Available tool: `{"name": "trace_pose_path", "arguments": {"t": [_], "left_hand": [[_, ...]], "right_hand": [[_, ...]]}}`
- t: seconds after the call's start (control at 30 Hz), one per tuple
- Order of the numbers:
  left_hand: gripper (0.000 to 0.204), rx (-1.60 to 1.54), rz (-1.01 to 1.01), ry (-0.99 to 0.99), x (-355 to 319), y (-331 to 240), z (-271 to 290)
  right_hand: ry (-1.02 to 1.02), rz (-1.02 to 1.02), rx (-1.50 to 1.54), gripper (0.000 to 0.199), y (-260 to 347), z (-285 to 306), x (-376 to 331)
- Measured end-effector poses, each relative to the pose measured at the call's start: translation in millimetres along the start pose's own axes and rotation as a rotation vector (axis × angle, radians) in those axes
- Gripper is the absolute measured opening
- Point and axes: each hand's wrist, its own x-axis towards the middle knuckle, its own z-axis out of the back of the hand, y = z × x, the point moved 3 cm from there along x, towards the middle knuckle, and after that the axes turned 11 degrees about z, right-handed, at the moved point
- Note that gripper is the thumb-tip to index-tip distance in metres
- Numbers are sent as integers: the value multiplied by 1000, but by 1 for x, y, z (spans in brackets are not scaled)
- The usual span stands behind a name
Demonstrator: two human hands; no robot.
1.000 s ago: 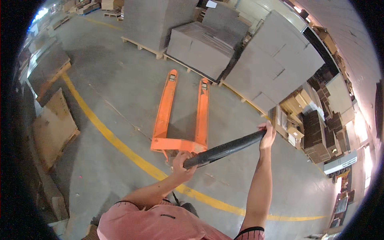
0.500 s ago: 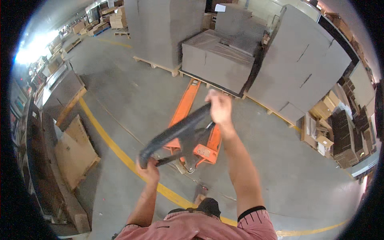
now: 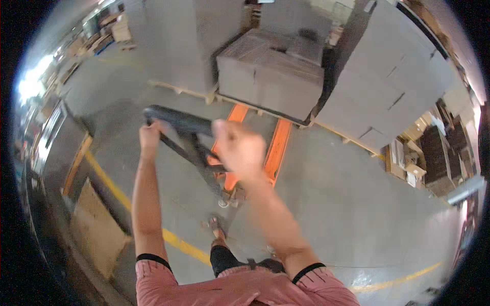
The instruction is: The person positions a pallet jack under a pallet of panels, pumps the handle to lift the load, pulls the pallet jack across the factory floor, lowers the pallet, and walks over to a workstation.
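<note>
Both my hands are closed on the black handle of an orange pallet jack. My left hand [image 3: 149, 135] grips the far left end of the handle loop [image 3: 178, 120]. At its right end my right hand [image 3: 240, 150] is wrapped round it, blurred by motion and covering part of the jack. Two orange forks [image 3: 278, 148] point away from me, their far ends at the lower edge of a pallet. On that pallet stands a low, film-wrapped grey stack [image 3: 270, 84]. The jack's base [image 3: 232, 191] is partly hidden behind my right forearm.
Tall grey stacks on pallets stand to the left [image 3: 173, 46] and right [image 3: 383, 76] of the low one. Cartons [image 3: 408, 158] lie at the far right. A brown board [image 3: 97, 229] leans on the left, beside a yellow floor line [image 3: 186, 247].
The handle has swung to the left with both hands on it, its left end now farther from me. The view has shifted, and my leg and foot now show below the jack.
</note>
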Motion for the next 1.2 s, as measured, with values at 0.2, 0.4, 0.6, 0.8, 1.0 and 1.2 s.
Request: {"name": "trace_pose_path", "arguments": {"t": [0.2,0.4,0.6,0.8,1.0,1.2], "left_hand": [[43,245,122,320,89,-104,-147],[21,-310,56,506,61,-137,-176],[14,-741,49,540,-25,5,-133],[13,132,-277,648,-76,-46,-273],[38,751,-518,627,-30,103,-96],[49,499,-677,417,4,-61,-116]], "right_hand": [[-239,-229,-290,52,-124,11,117],[-187,-416,-177,51,-193,70,151],[241,-713,-205,45,-135,66,31],[1204,-449,-806,43,-280,94,-2],[981,-447,-533,44,-145,-91,-92],[393,-361,-445,45,-165,-122,47]]}}
